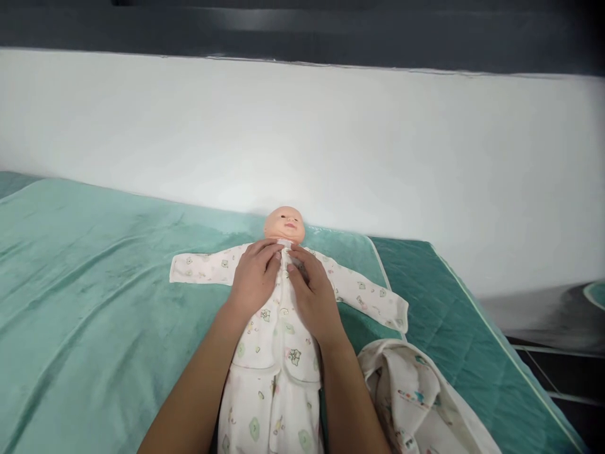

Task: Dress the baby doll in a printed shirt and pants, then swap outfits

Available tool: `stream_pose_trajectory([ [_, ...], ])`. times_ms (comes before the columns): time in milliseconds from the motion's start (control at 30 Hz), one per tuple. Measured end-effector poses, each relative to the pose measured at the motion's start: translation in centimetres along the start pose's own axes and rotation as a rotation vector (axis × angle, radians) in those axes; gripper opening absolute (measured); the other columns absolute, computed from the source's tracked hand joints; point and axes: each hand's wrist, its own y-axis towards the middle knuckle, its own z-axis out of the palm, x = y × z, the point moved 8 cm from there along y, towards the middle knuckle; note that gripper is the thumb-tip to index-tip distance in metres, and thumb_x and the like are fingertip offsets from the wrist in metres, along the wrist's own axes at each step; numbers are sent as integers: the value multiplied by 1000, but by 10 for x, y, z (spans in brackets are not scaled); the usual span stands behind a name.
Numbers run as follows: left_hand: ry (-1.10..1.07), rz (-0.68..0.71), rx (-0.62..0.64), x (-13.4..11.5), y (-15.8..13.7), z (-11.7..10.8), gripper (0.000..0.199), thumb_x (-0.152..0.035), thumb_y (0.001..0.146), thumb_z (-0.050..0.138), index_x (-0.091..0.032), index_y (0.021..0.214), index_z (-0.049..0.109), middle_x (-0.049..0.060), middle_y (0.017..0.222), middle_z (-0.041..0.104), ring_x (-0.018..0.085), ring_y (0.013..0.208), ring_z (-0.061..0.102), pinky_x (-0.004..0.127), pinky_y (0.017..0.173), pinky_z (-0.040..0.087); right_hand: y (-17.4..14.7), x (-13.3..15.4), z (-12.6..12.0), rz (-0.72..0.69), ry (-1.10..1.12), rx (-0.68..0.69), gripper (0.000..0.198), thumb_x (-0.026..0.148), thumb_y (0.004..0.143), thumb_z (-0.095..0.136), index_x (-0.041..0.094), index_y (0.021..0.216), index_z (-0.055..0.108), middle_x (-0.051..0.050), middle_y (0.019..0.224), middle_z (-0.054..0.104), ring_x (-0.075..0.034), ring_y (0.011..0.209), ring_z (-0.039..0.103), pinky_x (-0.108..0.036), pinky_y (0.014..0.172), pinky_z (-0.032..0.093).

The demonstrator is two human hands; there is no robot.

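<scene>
Touching the printed jacket point(261, 334) from nine and three o'clock

With mid-chest as clock centre, rests left hand point(255, 274) at nine, with fingers slightly bent and close together, thumb angled inward, tips by the collar point(284, 243). Rests right hand point(316, 287) at three, with fingers curled inward on the fabric and thumb a little apart beneath. Cannot tell a pinch from a light touch at either set of fingertips. Shows the doll point(285, 222) dressed in the jacket, face up, with head at twelve, near the white wall point(302, 139). Spreads one sleeve point(203, 268) to nine over the teal blanket point(94, 315), another point(373, 299) towards four. Has a crumpled printed cloth point(416, 391) further out at four, beside the right forearm point(352, 391).
</scene>
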Motion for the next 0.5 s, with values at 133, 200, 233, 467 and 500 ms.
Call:
stream_pose_trajectory([
  [133, -1, -2, 5, 0, 0, 0, 30, -23, 100, 44, -23, 117, 69, 3, 129, 66, 19, 123, 57, 38, 109, 45, 0, -2, -2, 27, 8, -25, 25, 37, 97, 51, 26, 116, 64, -7, 143, 58, -25, 133, 52, -48, 111, 42],
  [200, 2, 0, 6, 0, 0, 0, 30, -23, 101, 44, -23, 119, 68, 4, 130, 66, 19, 124, 57, 38, 109, 45, 0, -1, -2, 25, 5, -28, 25, 36, 97, 52, 26, 116, 65, -7, 142, 58, -25, 133, 51, -48, 111, 42],
  [233, 6, 3, 6, -1, 0, 0, 31, -24, 101, 44, -23, 120, 68, 4, 131, 66, 19, 124, 57, 38, 109, 45, 0, -1, -2, 20, 1, -26, 25, 36, 97, 52, 26, 116, 65, -7, 142, 58, -25, 134, 51, -49, 112, 41],
  [467, 68, 26, 24, 0, 1, 3, 35, -24, 101, 42, -24, 127, 65, 4, 136, 63, 19, 126, 55, 39, 111, 44, 1, 3, 0, -15, -52, 31, 32, 34, 101, 46, 26, 125, 65, -6, 146, 56, -23, 138, 47, -49, 118, 36],
  [500, 66, 25, 27, 0, 1, 3, 35, -24, 101, 41, -24, 127, 65, 4, 136, 63, 19, 127, 55, 39, 111, 44, 1, 4, 1, -23, -66, 54, 33, 34, 101, 45, 27, 127, 64, -5, 148, 55, -23, 140, 45, -50, 119, 35],
])
